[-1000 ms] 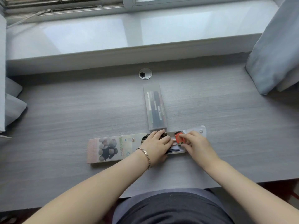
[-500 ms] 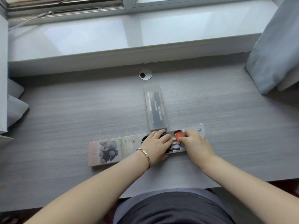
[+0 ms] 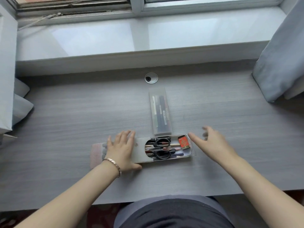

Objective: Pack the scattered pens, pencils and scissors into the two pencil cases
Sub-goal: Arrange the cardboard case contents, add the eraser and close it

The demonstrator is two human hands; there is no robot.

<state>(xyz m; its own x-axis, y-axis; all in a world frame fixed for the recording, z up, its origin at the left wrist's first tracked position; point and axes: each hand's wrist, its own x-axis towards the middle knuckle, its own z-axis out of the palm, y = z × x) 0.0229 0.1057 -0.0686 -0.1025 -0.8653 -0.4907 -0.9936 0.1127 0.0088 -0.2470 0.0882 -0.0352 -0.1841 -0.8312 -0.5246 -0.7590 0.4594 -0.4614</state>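
A flat translucent pencil case (image 3: 141, 156) lies across the desk in front of me, its right end uncovered. Inside I see black-handled scissors (image 3: 162, 148), several pens and pencils, and an orange 2B lead box (image 3: 184, 142). My left hand (image 3: 121, 150) rests flat on the case's left part, fingers straight, covering its printed picture. My right hand (image 3: 212, 143) hovers just right of the case, fingers spread and blurred, holding nothing. A second, clear upright-lying case (image 3: 160, 112) with several pens sits just behind, closed.
The grey wooden desk (image 3: 65, 129) runs to a window sill at the back. A round cable grommet (image 3: 151, 78) sits behind the clear case. Grey curtains hang at the right (image 3: 279, 63) and left edges. My lap shows below the desk's front edge.
My left hand has slid left along the case, uncovering the scissors and pens. My right hand has let go of the orange box and moved off to the right, opening.
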